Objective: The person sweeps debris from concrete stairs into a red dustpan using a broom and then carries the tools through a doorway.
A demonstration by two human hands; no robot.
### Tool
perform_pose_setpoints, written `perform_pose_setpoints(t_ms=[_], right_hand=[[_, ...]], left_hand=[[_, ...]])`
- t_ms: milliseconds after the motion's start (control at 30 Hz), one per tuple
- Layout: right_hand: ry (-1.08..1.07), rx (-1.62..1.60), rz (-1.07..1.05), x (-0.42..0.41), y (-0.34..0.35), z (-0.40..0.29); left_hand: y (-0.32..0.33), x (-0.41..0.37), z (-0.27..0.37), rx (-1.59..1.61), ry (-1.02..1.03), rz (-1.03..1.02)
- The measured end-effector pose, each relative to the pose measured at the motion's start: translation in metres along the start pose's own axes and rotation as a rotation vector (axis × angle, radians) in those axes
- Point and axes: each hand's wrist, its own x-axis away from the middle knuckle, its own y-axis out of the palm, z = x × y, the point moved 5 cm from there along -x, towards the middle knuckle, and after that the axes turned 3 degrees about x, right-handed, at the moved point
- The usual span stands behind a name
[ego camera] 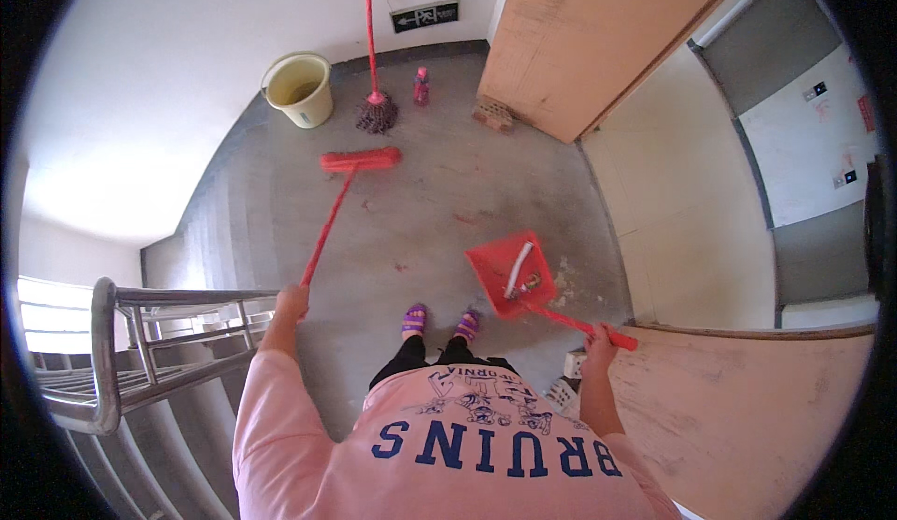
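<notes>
My left hand point(293, 303) grips the red handle of a broom point(361, 160), whose red head rests on or just over the grey floor ahead. With my right hand point(600, 349) I hold the handle of a red dustpan point(497, 261). In the pan lie a white tube-like piece point(518, 265) and some small crumpled litter point(532, 282). A mop point(377, 113) with dark strands and a red handle leans at the far wall, between a pale yellow bucket point(312, 103) and a pink bottle point(420, 87).
A metal stair railing point(105, 352) and steps point(161, 464) are at the left. An open wooden door point(553, 50) stands at the upper right, with a brick point(493, 115) at its foot. Reddish scraps point(464, 219) or marks dot the concrete floor. Another wooden door panel point(743, 408) is at the lower right.
</notes>
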Motion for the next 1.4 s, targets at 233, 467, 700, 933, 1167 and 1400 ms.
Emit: perform_pose_setpoints(t_ms=[233, 467, 700, 933, 1167, 1400], right_hand=[[-0.093, 0.115, -0.090, 0.003, 0.042, -0.001], [-0.254, 0.173, -0.279, -0.031, 0.075, 0.042], [-0.262, 0.352, -0.308, -0.023, 0.119, 0.028], [-0.258, 0.410, -0.340, -0.040, 0.128, 0.042], [-0.314, 0.430, -0.270, -0.060, 0.119, 0.051], [-0.428, 0.607, -0.213, -0.063, 0.114, 0.039]], left_hand=[[0.054, -0.012, 0.060, 0.136, 0.142, -0.097], [0.027, 0.173, 0.089, 0.559, -0.179, -0.272], [0.037, 0.259, 0.132, 0.699, -0.215, -0.358], [0.031, 0.286, 0.148, 0.830, -0.171, -0.440], [0.033, 0.258, 0.164, 0.824, -0.133, -0.307], [0.042, 0.237, 0.200, 0.774, -0.228, -0.391]])
